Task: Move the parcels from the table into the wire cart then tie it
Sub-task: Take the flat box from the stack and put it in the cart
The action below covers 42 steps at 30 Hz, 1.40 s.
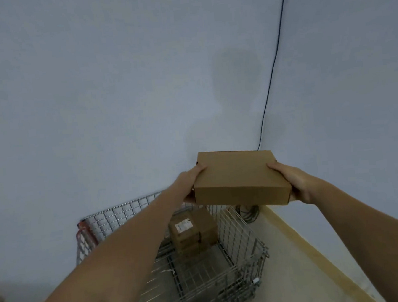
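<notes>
Nearest the camera, both bare forearms reached forward over the wire cart (pixel 236 248), the left one crossing above its near-left corner. Inside the cart, against its far side, a taped brown parcel (pixel 192 232) with a white label sat on the wire floor; it may have been two parcels stacked, but the blur left that unclear. A red strap (pixel 84 233) hung at the cart's far-left corner. Above the cart's far rim, a flat cardboard box (pixel 240 178) was held level in the air. The left hand (pixel 192 182) gripped the box's left edge, thumb on top and fingers underneath, and the right hand (pixel 293 181) gripped its right edge the same way. Beyond the cart, a thin black cable (pixel 273 66) ran down the corner of the pale walls.
</notes>
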Each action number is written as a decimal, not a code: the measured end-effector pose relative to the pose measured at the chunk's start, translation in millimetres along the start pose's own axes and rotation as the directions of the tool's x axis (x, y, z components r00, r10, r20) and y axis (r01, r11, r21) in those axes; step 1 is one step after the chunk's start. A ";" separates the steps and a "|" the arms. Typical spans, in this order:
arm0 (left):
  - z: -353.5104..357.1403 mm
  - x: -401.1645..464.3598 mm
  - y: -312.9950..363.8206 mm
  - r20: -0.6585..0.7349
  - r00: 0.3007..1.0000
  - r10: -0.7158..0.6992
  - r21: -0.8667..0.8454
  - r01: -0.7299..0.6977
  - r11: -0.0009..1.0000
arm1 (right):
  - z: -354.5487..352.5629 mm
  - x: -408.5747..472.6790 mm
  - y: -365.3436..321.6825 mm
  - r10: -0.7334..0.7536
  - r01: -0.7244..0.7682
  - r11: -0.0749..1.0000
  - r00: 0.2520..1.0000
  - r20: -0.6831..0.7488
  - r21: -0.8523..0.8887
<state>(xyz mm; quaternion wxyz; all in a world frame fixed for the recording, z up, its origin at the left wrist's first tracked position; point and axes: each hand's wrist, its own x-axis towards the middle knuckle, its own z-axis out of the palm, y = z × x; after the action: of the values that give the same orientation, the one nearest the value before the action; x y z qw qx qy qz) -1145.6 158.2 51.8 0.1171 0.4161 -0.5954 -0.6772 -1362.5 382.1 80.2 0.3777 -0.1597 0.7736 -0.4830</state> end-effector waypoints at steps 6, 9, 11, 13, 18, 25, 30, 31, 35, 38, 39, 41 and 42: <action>-4.4 70.0 10.1 -0.030 0.998 0.053 -0.060 -0.055 0.997 | -5.8 89.8 -36.6 -0.021 0.021 1.000 0.995 0.095 0.000; -5.1 96.7 15.8 -0.034 0.996 0.077 -0.041 -0.078 0.996 | -7.7 133.9 -53.2 -0.015 0.018 1.000 0.990 0.137 -0.018; -5.7 117.7 22.4 -0.041 0.996 0.080 -0.016 -0.080 0.997 | -7.3 168.3 -64.4 -0.008 0.014 0.999 0.986 0.168 -0.036; -6.7 140.8 28.9 -0.060 0.996 0.065 -0.011 -0.066 0.998 | -5.5 205.9 -74.6 -0.010 0.019 0.999 0.981 0.193 -0.044; -9.1 201.3 26.8 -0.126 0.992 -0.023 -0.032 0.019 0.999 | 13.6 310.0 -93.0 -0.024 0.049 0.996 0.953 0.302 -0.075; -29.5 276.5 -25.5 -0.239 0.947 -0.213 -0.159 0.178 0.971 | 81.7 424.7 -58.0 -0.016 0.043 0.997 0.916 0.401 -0.058; -57.7 334.0 -94.3 -0.352 0.884 -0.308 -0.229 0.238 0.944 | 155.7 485.6 -5.6 0.064 -0.040 0.996 0.940 0.336 -0.077; -63.7 346.4 -110.6 -0.402 0.860 -0.314 -0.234 0.235 0.943 | 172.5 495.8 6.4 0.077 -0.056 0.996 0.941 0.328 -0.076; -83.3 395.8 -183.4 -0.554 0.778 -0.297 -0.219 0.208 0.953 | 241.3 538.5 66.7 0.066 -0.036 0.995 0.937 0.344 -0.092; -92.3 430.4 -242.5 -0.589 0.751 -0.300 -0.223 0.205 0.953 | 282.7 562.1 120.8 0.035 0.020 0.990 0.925 0.379 -0.140; -94.4 440.7 -261.6 -0.594 0.742 -0.311 -0.226 0.218 0.950 | 293.8 567.9 139.9 0.035 0.031 0.985 0.927 0.373 -0.172; -96.8 459.6 -298.8 -0.609 0.722 -0.329 -0.220 0.244 0.944 | 313.8 581.3 178.2 0.044 0.046 0.964 0.943 0.329 -0.261; -96.5 469.0 -316.9 -0.612 0.720 -0.327 -0.212 0.250 0.945 | 322.7 589.0 196.9 0.045 0.046 0.958 0.951 0.306 -0.285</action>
<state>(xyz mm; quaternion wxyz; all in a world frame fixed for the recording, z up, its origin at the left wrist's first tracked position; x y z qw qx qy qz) -1264.7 -133.5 -428.2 0.2292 0.7017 -0.4078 -0.5374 -1491.8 -85.6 -424.1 0.4666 -0.2869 0.7670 -0.3343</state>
